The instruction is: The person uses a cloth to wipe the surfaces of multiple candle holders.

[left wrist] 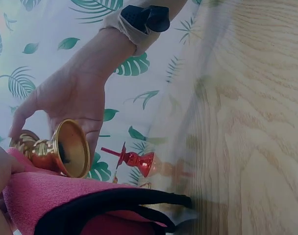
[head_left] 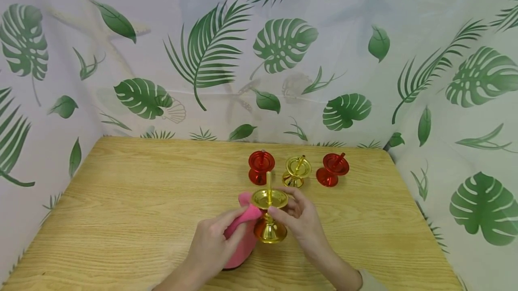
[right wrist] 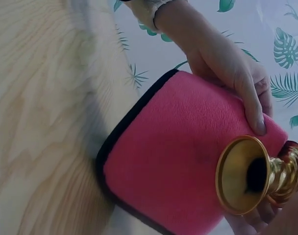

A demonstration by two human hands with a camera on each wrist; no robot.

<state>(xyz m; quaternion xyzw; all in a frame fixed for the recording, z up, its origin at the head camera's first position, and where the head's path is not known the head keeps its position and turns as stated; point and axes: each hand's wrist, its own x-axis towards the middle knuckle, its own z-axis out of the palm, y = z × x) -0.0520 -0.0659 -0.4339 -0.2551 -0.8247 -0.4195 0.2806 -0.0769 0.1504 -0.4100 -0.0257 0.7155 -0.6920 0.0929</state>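
Note:
My right hand (head_left: pixel 305 223) holds up a shiny gold candle holder (head_left: pixel 270 233), with thumb and fingers around it below its dish. A thin gold rod stands upright from the dish. My left hand (head_left: pixel 214 241) pinches a folded pink cloth (head_left: pixel 243 250) right beside the candle holder. The cloth hangs down from the fingers. In the right wrist view, the black-edged pink cloth (right wrist: pixel 168 142) spreads behind the holder's hollow gold base (right wrist: pixel 230 181). In the left wrist view, the gold holder (left wrist: pixel 75 147) shows above the cloth (left wrist: pixel 65 191).
Toward the back of the wooden table (head_left: pixel 141 192) stand a red candle holder (head_left: pixel 259 176), a smaller-looking gold one (head_left: pixel 293 180) and another red one (head_left: pixel 327 177). A leaf-patterned white curtain (head_left: pixel 226 115) surrounds the table at the back and sides.

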